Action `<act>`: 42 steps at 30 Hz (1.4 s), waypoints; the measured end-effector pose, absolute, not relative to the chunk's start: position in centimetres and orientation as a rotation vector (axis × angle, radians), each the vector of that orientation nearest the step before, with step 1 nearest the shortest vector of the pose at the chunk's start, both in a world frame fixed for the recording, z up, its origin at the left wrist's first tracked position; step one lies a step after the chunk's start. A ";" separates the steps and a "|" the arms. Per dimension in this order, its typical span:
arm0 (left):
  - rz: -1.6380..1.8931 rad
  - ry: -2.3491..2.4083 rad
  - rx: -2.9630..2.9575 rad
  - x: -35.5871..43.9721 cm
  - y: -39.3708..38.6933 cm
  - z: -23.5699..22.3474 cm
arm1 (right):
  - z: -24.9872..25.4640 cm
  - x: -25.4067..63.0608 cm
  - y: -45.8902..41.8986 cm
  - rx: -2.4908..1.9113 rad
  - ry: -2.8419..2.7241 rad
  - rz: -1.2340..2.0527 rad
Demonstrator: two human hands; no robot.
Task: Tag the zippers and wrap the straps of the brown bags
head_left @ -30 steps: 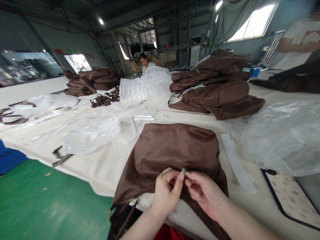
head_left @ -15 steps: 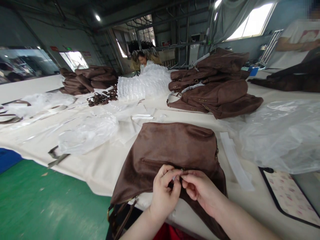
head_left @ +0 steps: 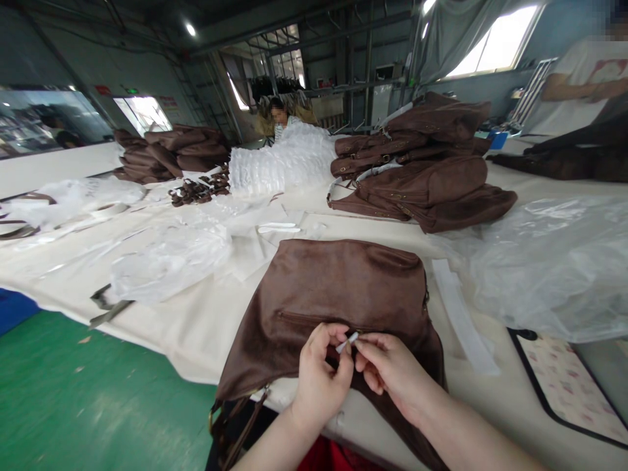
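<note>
A brown leather-look handbag (head_left: 343,281) lies on the white-covered table in front of me, its strap end hanging over the near edge. My left hand (head_left: 321,373) pinches a small white strip (head_left: 347,342) between thumb and fingers, just over the bag's zip pocket (head_left: 299,319). My right hand (head_left: 392,366) is closed in a pinch at the strip's upper right end, its fingertips close to the left ones. Whether the strip wraps round a zip pull is hidden by the fingers.
Stacked brown bags (head_left: 422,170) stand behind, and more brown bags (head_left: 171,154) lie at the far left. Clear plastic (head_left: 554,268) covers the right side, near a white strip (head_left: 464,320) and a patterned board (head_left: 574,386). People are at the back and right.
The left index finger has lifted and drawn back a little, so more of the small white strip shows between my hands. The handbag stays in place.
</note>
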State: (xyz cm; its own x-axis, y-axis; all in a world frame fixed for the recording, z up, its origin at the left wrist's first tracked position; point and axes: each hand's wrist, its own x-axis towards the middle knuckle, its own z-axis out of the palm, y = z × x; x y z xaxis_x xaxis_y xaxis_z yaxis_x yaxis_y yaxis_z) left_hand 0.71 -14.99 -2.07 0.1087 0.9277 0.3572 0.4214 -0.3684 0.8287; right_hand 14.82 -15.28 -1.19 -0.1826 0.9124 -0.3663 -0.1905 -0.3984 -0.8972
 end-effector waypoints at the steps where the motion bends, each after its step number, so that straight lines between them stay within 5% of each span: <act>1: 1.215 1.303 1.854 0.7 -15.0 -2.1 | -1.3 14.8 -15.2 -1.249 -0.950 1.700; 16: 1.193 1.052 1.823 0.4 -15.7 -1.6 | -0.9 15.1 -15.4 -1.301 -1.112 1.738; 19: 1.188 1.167 1.864 0.3 -15.1 -1.5 | -0.9 15.3 -15.5 -1.485 -1.420 1.564; 25: 0.828 1.311 2.417 0.7 -12.3 2.2 | 0.5 17.1 -15.9 -1.895 -2.106 0.552; 35: -0.076 1.210 3.108 5.3 -9.6 4.4 | 0.3 19.2 -14.9 -2.007 -2.153 0.462; 42: -0.092 1.105 3.202 5.0 -9.6 2.5 | 1.0 19.3 -14.3 -2.058 -2.109 0.346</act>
State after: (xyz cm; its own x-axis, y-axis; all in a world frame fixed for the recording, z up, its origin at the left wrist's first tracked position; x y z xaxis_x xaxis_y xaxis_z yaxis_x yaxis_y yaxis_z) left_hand 5.05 -9.61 2.50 0.7891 0.6135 0.0294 0.6003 -0.7603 -0.2482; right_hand 19.29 -14.32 1.00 -0.0299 0.9989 -0.0371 0.9585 0.0181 -0.2845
